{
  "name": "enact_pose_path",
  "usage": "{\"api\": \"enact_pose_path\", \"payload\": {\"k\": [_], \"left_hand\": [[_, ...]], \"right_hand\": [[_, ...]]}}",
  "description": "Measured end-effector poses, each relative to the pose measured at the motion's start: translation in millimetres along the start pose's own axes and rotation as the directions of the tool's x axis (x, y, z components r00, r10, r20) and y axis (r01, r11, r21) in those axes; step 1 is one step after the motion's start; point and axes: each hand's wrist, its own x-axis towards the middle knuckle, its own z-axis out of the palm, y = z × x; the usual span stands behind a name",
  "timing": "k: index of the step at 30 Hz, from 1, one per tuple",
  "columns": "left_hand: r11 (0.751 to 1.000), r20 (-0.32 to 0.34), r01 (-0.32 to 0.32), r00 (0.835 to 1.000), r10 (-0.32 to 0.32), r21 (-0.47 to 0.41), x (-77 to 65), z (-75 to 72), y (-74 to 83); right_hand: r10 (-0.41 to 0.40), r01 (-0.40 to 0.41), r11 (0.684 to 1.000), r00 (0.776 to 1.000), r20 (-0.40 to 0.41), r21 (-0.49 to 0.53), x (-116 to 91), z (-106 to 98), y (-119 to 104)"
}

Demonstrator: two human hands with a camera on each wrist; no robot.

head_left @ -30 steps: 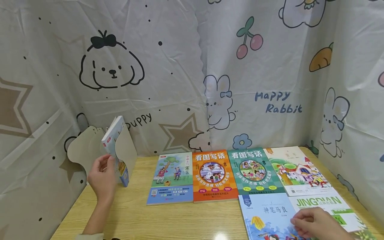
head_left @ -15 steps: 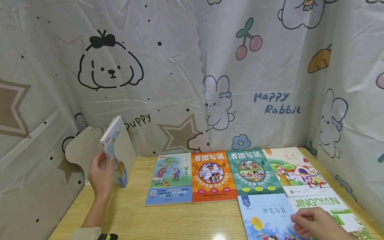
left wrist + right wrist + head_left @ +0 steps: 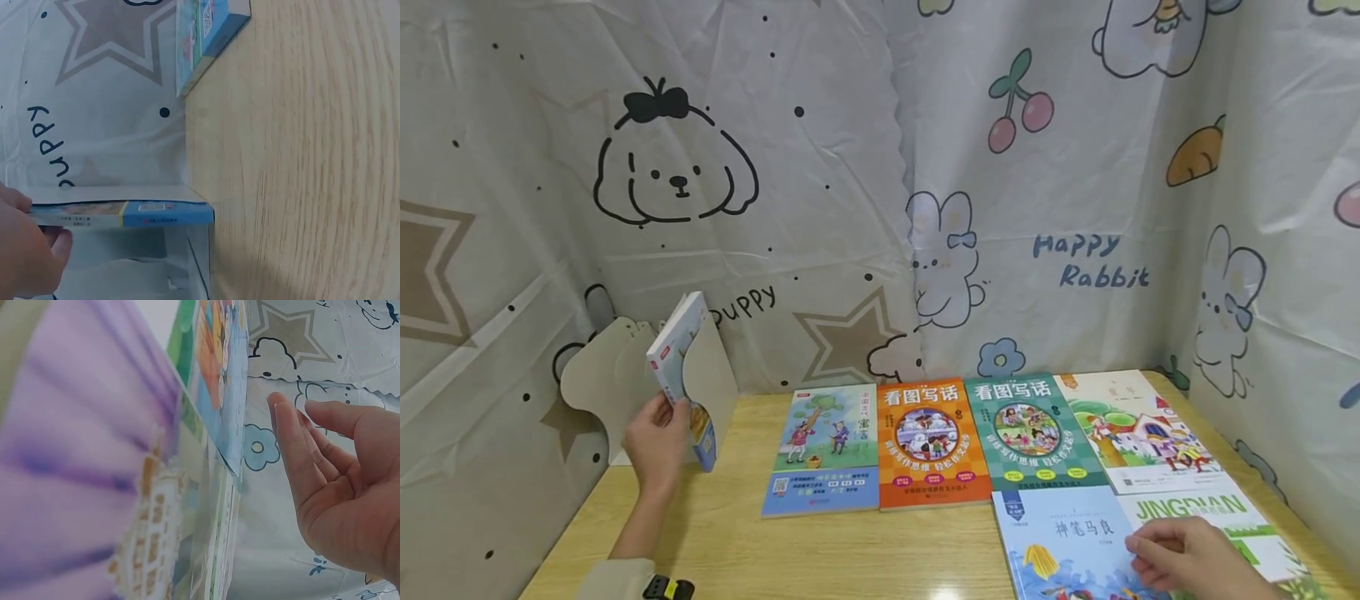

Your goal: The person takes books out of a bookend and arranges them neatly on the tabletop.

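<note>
On the left, my left hand pinches the spine of a thick blue-and-white book. That book stands upright, tilted slightly, in a cream magazine file, close to its right wall. In the left wrist view the thumb and fingers lie on opposite sides of the book. My right hand is over a light-blue picture book on the table's right side, fingers loosely bent. The right wrist view shows this hand apart from the books, holding nothing.
Flat along the wooden table lie a fable book, an orange book, a green book and a white illustrated book. A white-and-green book lies partly under my right hand. Patterned cloth encloses the table behind and beside.
The left hand has closed its fingers on the book's spine, and the book has shifted slightly left in the magazine file. My right hand has stayed about where it was.
</note>
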Motion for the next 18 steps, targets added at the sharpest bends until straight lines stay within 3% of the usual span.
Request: {"api": "enact_pose_path", "payload": {"k": [5,10,18], "left_hand": [[0.999,0.024,0.018,1.0,-0.019,0.041,-0.4,3.5,-7.8],[0.996,0.0,0.028,1.0,-0.028,0.087,-2.8,5.3,-10.6],[0.999,-0.047,-0.004,0.999,0.006,0.043,-4.3,-1.3,-10.6]], "right_hand": [[0.01,-0.01,1.0,1.0,-0.004,0.01,0.4,0.1,-1.5],[0.007,-0.007,1.0,1.0,-0.009,0.011,1.2,0.1,-1.4],[0.005,-0.005,1.0,1.0,-0.019,0.01,1.8,-0.5,0.3]]}}
